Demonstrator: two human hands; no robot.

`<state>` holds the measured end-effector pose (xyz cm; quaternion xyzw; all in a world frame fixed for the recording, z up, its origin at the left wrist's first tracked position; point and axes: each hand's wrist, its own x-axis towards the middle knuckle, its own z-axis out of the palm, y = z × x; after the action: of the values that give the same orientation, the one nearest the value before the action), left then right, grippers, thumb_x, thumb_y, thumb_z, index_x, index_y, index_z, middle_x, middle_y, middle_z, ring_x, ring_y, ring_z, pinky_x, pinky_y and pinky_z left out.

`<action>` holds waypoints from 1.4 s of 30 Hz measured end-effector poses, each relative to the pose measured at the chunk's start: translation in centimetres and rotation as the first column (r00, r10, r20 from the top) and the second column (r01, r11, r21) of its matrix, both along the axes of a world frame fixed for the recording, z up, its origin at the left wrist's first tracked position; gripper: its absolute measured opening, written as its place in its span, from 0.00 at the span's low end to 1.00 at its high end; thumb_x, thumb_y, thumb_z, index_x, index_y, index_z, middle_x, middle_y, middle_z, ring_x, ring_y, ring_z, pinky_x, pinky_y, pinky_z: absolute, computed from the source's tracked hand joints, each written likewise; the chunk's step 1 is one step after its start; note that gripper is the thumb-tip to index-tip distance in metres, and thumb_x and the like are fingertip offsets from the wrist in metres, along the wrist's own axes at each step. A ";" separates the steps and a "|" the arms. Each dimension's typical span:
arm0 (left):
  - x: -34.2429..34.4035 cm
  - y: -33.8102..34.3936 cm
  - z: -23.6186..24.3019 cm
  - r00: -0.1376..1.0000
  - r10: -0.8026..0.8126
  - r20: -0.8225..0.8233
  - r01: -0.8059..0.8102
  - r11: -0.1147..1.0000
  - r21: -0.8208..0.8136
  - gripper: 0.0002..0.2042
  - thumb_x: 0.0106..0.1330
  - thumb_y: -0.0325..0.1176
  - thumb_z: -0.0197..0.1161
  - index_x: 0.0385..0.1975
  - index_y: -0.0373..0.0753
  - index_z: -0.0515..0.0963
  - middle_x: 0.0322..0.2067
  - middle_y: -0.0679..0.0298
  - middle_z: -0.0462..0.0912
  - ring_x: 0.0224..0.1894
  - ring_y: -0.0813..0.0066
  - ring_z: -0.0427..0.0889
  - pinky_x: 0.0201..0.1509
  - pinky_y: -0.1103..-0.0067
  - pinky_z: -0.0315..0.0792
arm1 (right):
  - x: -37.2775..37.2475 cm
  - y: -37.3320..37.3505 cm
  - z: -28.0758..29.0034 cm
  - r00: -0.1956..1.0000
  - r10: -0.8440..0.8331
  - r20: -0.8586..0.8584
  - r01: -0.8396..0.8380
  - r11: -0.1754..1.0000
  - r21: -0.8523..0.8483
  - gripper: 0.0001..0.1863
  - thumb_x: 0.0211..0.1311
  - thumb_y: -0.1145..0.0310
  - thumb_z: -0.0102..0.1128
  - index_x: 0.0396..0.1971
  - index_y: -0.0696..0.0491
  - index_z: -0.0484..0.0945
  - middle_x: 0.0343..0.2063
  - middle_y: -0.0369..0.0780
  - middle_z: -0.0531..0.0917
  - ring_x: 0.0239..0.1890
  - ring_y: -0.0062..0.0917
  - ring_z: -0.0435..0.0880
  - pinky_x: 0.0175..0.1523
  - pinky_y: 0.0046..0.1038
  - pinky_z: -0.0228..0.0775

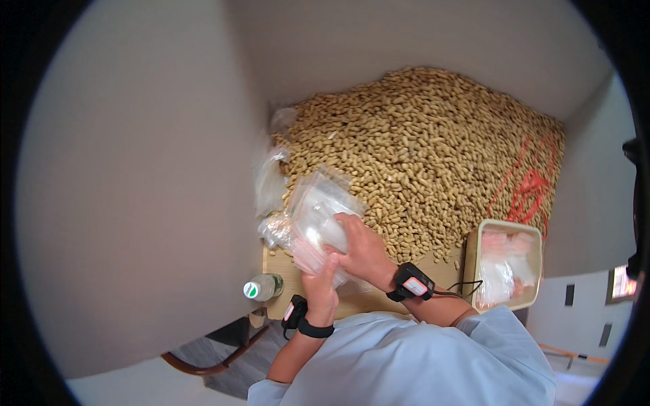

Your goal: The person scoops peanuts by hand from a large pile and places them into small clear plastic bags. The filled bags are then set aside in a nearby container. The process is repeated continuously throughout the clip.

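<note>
Clear plastic bags [318,216] gripped, both hands, prob. several.

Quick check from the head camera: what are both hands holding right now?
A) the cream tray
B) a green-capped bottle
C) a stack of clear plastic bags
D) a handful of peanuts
C: the left hand and right hand both grip the stack of clear plastic bags above the table's edge, in front of the peanut pile; the bottle lies untouched to the left, the cream tray to the right.
</note>
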<state>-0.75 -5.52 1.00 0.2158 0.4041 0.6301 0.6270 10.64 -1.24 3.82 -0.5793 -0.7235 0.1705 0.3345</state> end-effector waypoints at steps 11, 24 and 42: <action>-2.4 1.1 1.3 0.980 -0.152 -0.126 0.148 0.988 -0.041 0.23 0.59 0.19 0.56 0.56 0.32 0.63 0.52 0.60 0.71 0.52 0.73 0.71 0.57 0.77 0.64 | 6.8 1.4 -2.1 0.902 -0.362 -0.237 0.363 0.931 -0.039 0.18 0.52 0.77 0.51 0.45 0.60 0.69 0.37 0.48 0.76 0.41 0.38 0.76 0.47 0.31 0.69; -3.0 1.6 -3.5 0.923 -0.362 0.132 0.373 0.925 -0.074 0.20 0.62 0.24 0.57 0.54 0.36 0.66 0.48 0.63 0.73 0.48 0.74 0.73 0.53 0.76 0.68 | 6.1 -1.8 5.6 0.332 -0.168 -0.928 -0.292 0.917 -0.271 0.15 0.54 0.77 0.50 0.44 0.56 0.72 0.35 0.32 0.75 0.32 0.12 0.73 0.37 0.17 0.68; 5.9 -2.4 3.6 0.542 -0.738 0.402 0.794 0.606 0.041 0.30 0.60 0.42 0.59 0.60 0.36 0.60 0.55 0.58 0.69 0.55 0.64 0.71 0.58 0.70 0.67 | 13.3 -11.3 6.8 0.993 -0.101 -0.058 0.099 0.995 -0.024 0.49 0.38 0.51 0.68 0.60 0.60 0.57 0.38 0.47 0.73 0.44 0.41 0.71 0.52 0.40 0.59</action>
<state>5.20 -7.89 4.58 0.1984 0.1843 0.2891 0.9182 23.91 -12.50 10.61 -0.6131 -0.6814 0.1785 0.3577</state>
